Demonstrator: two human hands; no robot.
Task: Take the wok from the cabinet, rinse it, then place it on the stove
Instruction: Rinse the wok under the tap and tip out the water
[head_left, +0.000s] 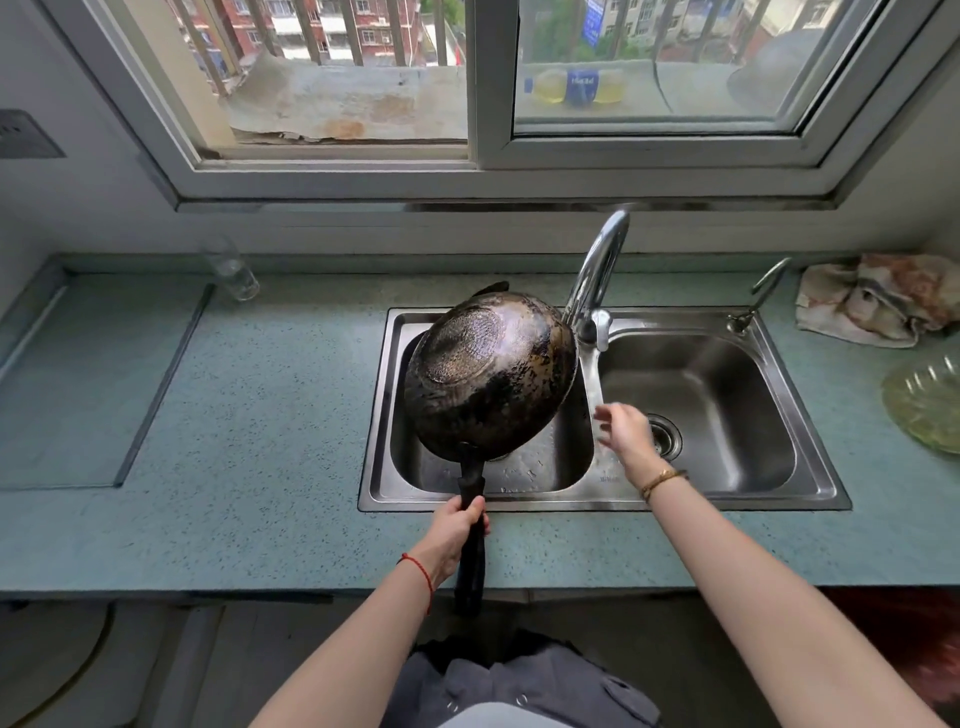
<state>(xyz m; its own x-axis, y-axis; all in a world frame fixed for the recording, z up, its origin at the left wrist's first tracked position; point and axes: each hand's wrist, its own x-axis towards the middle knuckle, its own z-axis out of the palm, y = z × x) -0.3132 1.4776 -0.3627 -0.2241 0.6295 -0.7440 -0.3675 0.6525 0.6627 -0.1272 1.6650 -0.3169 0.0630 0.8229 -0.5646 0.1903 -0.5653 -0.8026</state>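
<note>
The blackened wok (491, 371) is tipped over the left basin of the steel double sink (815, 415), its scorched underside facing me. My left hand (460, 530) grips its long black handle near the counter's front edge. My right hand (626, 431) hovers with fingers spread above the divider between the basins, just right of the wok's rim, touching nothing. The chrome faucet (597, 270) arches behind the wok. No stove is visible.
A clear glass (234, 270) stands at the back left of the teal counter. A crumpled cloth (878, 301) and a small tap (758, 296) sit at the back right. A glass bowl (927, 402) rests at the right edge. A recessed panel (78, 384) fills the left counter.
</note>
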